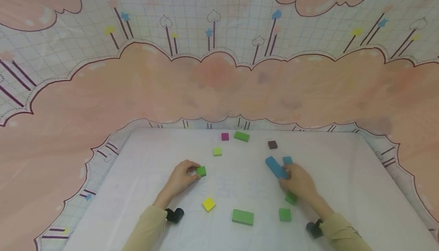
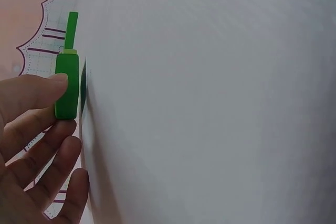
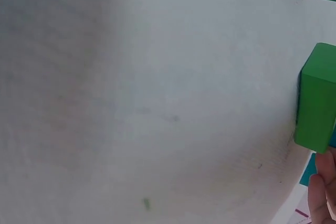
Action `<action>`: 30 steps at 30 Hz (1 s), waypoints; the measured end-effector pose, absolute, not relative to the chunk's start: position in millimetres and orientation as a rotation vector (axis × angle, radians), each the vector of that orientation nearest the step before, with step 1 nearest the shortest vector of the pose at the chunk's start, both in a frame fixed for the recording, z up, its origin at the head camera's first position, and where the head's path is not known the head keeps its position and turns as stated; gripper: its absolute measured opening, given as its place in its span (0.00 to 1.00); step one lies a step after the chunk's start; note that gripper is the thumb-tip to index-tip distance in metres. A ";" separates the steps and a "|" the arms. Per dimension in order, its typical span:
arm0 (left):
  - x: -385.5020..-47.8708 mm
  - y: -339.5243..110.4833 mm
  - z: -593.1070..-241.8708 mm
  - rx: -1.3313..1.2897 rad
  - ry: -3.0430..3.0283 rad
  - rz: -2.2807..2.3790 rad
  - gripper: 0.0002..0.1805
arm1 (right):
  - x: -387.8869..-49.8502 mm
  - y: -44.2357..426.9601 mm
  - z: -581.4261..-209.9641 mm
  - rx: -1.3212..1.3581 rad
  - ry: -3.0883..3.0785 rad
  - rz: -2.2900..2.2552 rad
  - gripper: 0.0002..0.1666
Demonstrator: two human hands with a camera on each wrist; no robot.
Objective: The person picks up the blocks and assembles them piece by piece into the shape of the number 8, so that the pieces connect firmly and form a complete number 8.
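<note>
From the head, a white table (image 1: 137, 175) has a sheet (image 1: 240, 95) with peach clouds on its far side. On the left, the left hand (image 1: 181, 176) pinches a small green block (image 1: 201, 171). On the right, the right hand (image 1: 300, 180) has its fingers clamped on a long blue block (image 1: 275, 166).

The left wrist view shows more: the lower fingers (image 2: 67, 153) are a bit apart.

The right wrist view shows a green smudge (image 3: 146, 203) on the table, too tiny for the head view. Some fingertips (image 3: 318, 198) show past another green block (image 3: 316, 103); their grip I cannot tell there.
</note>
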State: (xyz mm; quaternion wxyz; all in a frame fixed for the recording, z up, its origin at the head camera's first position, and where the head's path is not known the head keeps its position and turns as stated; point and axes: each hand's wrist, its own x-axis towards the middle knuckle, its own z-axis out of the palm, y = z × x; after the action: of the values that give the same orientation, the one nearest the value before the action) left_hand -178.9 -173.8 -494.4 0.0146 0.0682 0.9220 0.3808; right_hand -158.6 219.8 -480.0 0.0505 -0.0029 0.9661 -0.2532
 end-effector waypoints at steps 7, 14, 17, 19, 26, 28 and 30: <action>-179.0 -170.4 -492.6 0.261 2.871 1.169 0.16 | -163.9 219.8 -477.6 -0.024 2.950 -0.786 0.30; -180.0 -165.6 -489.2 0.302 2.862 1.177 0.16 | -168.1 218.7 -474.4 -0.112 3.002 -0.770 0.28; -181.2 -162.8 -488.5 0.316 2.860 1.170 0.16 | -168.4 217.8 -471.4 -0.148 3.015 -0.771 0.28; -182.3 -160.9 -488.6 0.332 2.852 1.175 0.16 | -168.4 217.4 -469.7 -0.156 3.012 -0.769 0.28; -183.2 -152.9 -484.3 0.376 2.818 1.212 0.17 | -169.2 214.3 -465.0 -0.121 2.984 -0.771 0.28; -183.1 -150.5 -482.4 0.382 2.810 1.218 0.17 | -169.5 212.6 -463.7 -0.125 2.981 -0.764 0.28; -183.5 -148.1 -481.3 0.390 2.809 1.216 0.16 | -169.8 210.5 -462.3 -0.127 2.983 -0.757 0.27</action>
State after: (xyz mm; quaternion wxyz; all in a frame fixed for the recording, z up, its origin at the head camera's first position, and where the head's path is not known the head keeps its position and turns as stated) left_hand -183.5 -148.1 -481.3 0.0278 0.1263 0.9100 0.3939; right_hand -169.8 210.5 -462.3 0.0305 -0.0411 0.9680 -0.2457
